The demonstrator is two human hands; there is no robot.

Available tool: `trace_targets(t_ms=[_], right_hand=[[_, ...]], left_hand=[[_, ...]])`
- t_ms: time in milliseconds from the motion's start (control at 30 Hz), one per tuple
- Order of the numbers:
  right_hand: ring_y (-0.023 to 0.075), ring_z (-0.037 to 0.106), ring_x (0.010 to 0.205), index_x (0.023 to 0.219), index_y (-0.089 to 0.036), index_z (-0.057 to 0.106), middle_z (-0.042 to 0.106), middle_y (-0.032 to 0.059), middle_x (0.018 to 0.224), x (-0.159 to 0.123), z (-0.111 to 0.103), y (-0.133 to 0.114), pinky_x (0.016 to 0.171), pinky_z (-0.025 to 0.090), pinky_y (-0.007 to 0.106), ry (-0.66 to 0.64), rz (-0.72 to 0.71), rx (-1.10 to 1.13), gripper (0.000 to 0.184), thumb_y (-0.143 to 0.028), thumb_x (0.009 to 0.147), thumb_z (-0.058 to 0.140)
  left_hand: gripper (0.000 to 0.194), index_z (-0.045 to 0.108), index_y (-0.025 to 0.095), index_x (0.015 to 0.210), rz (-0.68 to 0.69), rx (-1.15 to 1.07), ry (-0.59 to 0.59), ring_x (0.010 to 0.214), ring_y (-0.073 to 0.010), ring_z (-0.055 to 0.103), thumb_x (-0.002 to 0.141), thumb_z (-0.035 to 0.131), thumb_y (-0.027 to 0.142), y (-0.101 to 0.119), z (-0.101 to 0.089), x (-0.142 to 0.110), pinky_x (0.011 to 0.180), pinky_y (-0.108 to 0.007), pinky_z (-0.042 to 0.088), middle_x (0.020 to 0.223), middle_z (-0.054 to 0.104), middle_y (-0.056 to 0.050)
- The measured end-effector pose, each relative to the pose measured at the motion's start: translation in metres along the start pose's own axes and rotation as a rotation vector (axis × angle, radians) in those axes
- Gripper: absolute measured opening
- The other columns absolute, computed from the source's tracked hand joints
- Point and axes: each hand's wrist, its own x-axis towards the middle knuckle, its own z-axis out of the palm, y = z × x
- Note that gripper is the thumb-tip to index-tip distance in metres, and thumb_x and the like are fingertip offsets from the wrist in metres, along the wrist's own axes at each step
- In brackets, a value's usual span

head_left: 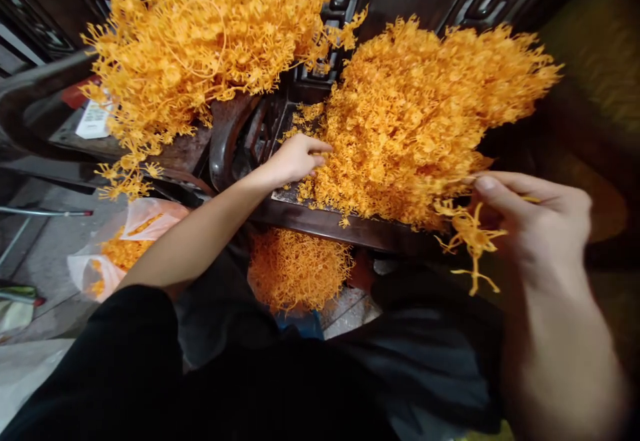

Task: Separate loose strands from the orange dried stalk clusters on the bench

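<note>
A big heap of orange, spidery plastic pieces [410,114] lies on a dark carved wooden seat. My left hand [299,158] is at the heap's left edge, its fingers apart and their tips touching or just beside the small pieces; I see nothing held in it. On the other side, my right hand [540,217] is closed in a pinch between thumb and forefinger. From it hangs an orange plastic strand [475,237] with thin curled branches, just right of the heap. The exact spot where the fingers grip is partly hidden.
A second orange heap [210,47] spills over a wooden seat at left, beside a white card [94,119]. Below the front rail [340,222], more orange strands [300,271] fill a blue container [305,324]. A plastic bag [83,271] with orange pieces stands at left.
</note>
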Motion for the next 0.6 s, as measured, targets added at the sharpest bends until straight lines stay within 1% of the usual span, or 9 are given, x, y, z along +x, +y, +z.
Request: trace_targets(t_ms=[33,100,167,200,300,400,500,533,600], right_hand=[[0.0111,0.042,0.042,0.075,-0.018,0.083,0.056,0.0016,0.051,-0.002,0.005,0.001,0.039,0.024,0.026,-0.039,0.001,0.015,0.039,-0.043,0.050,0.098],[0.0093,0.039,0.042,0.077,-0.016,0.083,0.050,-0.0010,0.049,-0.002,0.013,0.006,0.041,0.023,0.026,-0.109,-0.009,0.041,0.039,-0.044,0.054,0.097],[0.0077,0.036,0.045,0.086,-0.015,0.084,0.047,-0.0029,0.051,-0.001,0.017,0.012,0.044,0.023,0.025,-0.213,-0.017,0.035,0.041,-0.047,0.063,0.095],[0.0073,0.035,0.046,0.090,-0.015,0.085,0.047,-0.0032,0.052,0.000,0.019,0.015,0.045,0.023,0.025,-0.266,-0.034,0.013,0.041,-0.049,0.068,0.093],[0.0085,0.039,0.052,0.095,-0.017,0.085,0.053,-0.0019,0.058,-0.002,0.025,0.020,0.049,0.029,0.024,-0.412,-0.123,-0.106,0.035,-0.049,0.080,0.085],[0.0138,0.056,0.064,0.087,-0.021,0.084,0.065,0.0007,0.067,-0.006,0.033,0.018,0.061,0.044,0.026,-0.509,-0.242,-0.150,0.027,-0.047,0.082,0.082],[0.0196,0.068,0.076,0.085,-0.025,0.084,0.076,0.0026,0.079,-0.006,0.035,0.015,0.075,0.052,0.032,-0.512,-0.320,-0.164,0.024,-0.048,0.082,0.079],[0.0204,0.070,0.076,0.085,-0.025,0.085,0.078,0.0031,0.082,-0.006,0.034,0.014,0.075,0.053,0.033,-0.497,-0.326,-0.186,0.023,-0.047,0.082,0.079],[0.0210,0.071,0.075,0.086,-0.024,0.086,0.080,0.0043,0.085,-0.005,0.032,0.013,0.072,0.052,0.032,-0.468,-0.326,-0.246,0.023,-0.045,0.080,0.080]], left_hand=[[0.048,0.070,0.011,0.137,0.019,0.059,0.028,0.114,-0.0300,0.072,0.090,0.065,0.008,-0.003,0.002,0.006,0.102,-0.047,0.054,0.126,0.074,-0.017],[0.061,0.063,0.013,0.146,0.086,0.188,0.074,0.142,-0.0344,0.055,0.086,0.067,0.004,-0.001,0.009,0.012,0.120,-0.049,0.041,0.147,0.064,-0.017],[0.066,0.057,0.018,0.152,0.181,0.219,0.051,0.154,-0.0349,0.042,0.088,0.071,0.011,0.009,0.019,0.007,0.127,-0.047,0.033,0.158,0.055,-0.015],[0.064,0.054,0.020,0.154,0.230,0.176,0.015,0.155,-0.0337,0.041,0.091,0.070,0.017,0.016,0.025,0.001,0.126,-0.046,0.034,0.161,0.052,-0.014],[0.059,0.049,0.022,0.156,0.377,-0.048,-0.170,0.148,-0.0271,0.050,0.100,0.064,0.032,0.035,0.046,-0.020,0.118,-0.039,0.044,0.161,0.052,-0.014],[0.053,0.054,0.021,0.150,0.464,-0.127,-0.296,0.133,-0.0227,0.063,0.101,0.062,0.039,0.042,0.059,-0.033,0.107,-0.035,0.050,0.146,0.065,-0.014],[0.037,0.069,0.019,0.128,0.470,0.035,-0.307,0.104,-0.0197,0.071,0.105,0.053,0.043,0.044,0.055,-0.037,0.094,-0.034,0.053,0.113,0.077,-0.009],[0.035,0.071,0.018,0.120,0.475,0.123,-0.301,0.097,-0.0195,0.071,0.106,0.049,0.042,0.045,0.052,-0.038,0.092,-0.034,0.052,0.105,0.077,-0.008],[0.035,0.072,0.018,0.110,0.490,0.311,-0.287,0.092,-0.0206,0.069,0.106,0.045,0.040,0.049,0.046,-0.040,0.089,-0.036,0.050,0.101,0.076,-0.009]])
